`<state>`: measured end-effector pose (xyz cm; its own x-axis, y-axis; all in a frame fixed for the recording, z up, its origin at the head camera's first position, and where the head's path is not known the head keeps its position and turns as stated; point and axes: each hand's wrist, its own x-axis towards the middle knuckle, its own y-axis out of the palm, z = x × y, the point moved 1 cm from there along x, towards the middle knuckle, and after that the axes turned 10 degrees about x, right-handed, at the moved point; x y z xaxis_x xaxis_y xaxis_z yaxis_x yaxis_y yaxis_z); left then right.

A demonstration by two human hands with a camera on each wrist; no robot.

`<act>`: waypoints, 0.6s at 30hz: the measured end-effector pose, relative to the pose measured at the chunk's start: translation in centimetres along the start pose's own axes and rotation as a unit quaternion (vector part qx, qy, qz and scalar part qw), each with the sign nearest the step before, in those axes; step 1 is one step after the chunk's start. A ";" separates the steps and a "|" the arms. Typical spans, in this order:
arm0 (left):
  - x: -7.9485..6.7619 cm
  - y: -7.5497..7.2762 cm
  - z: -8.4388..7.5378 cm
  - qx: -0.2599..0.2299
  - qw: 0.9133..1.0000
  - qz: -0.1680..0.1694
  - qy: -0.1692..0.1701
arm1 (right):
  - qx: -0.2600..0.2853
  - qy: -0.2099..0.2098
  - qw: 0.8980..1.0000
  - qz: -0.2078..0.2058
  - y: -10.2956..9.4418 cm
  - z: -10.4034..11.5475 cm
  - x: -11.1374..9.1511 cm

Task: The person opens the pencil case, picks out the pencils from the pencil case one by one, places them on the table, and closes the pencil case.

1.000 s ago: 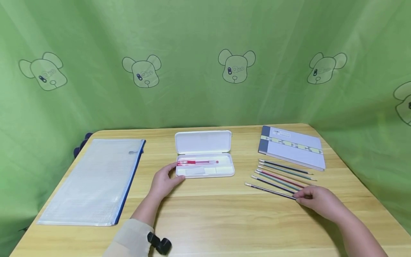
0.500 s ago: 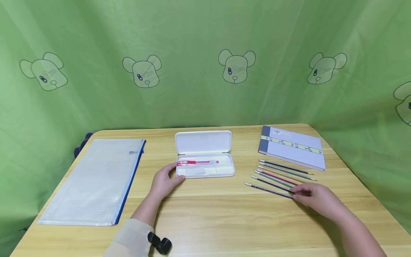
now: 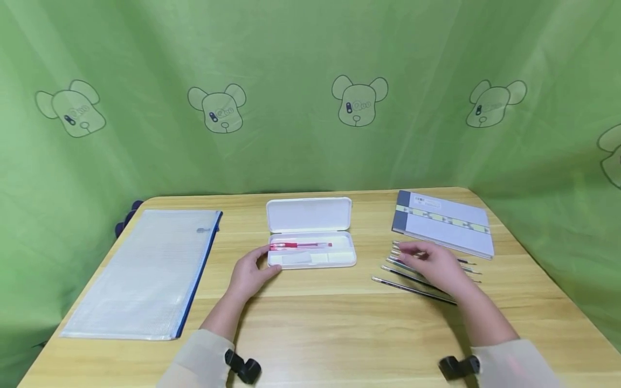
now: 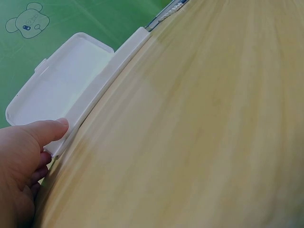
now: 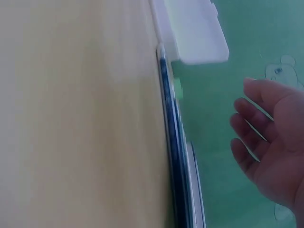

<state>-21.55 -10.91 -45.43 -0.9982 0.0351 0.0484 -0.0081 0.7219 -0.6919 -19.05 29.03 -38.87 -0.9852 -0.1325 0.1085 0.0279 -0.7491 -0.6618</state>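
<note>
A white pencil case (image 3: 342, 258) lies with its lid up at the middle of the table, a red pen (image 3: 301, 245) in it. My left hand (image 3: 246, 276) holds the case's left end, thumb at the front corner; in the left wrist view, the thumb (image 4: 50, 130) rests on its edge. Several pencils (image 3: 405, 285) are spread side by side at the right, eraser ends toward the case. Over them hovers my right hand (image 3: 434, 267), covering their middles in the head view. The right wrist view shows its fingers (image 5: 251, 114) loosely bent, holding nothing.
Behind the pencils lies a lilac notebook (image 3: 446, 218) with a patterned band. A translucent zip pouch (image 3: 140, 275) with a blue edge covers the table's left side. Green curtain (image 3: 291, 161) hangs behind the wooden table (image 3: 339, 334).
My right hand has left the front pencils' right part and moved left and away from me, toward the eraser ends. The pencils and my left hand stay put.
</note>
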 end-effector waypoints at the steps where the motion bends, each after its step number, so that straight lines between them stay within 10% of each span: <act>1: 0.0 0.0 0.0 0.000 1.000 0.000 0.000 | 0.010 0.000 1.000 0.002 0.3 0.3 0.6; 18: 0.0 0.0 0.1 -0.008 1.000 0.003 -0.009 | 0.084 0.007 0.996 -0.015 5.1 4.0 10.9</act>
<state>-21.58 -10.99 -45.46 -0.9991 0.0278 0.0317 -0.0012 0.7329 -0.6803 -28.92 21.16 -38.05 -0.9884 -0.0989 0.1150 0.0242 -0.8511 -0.5244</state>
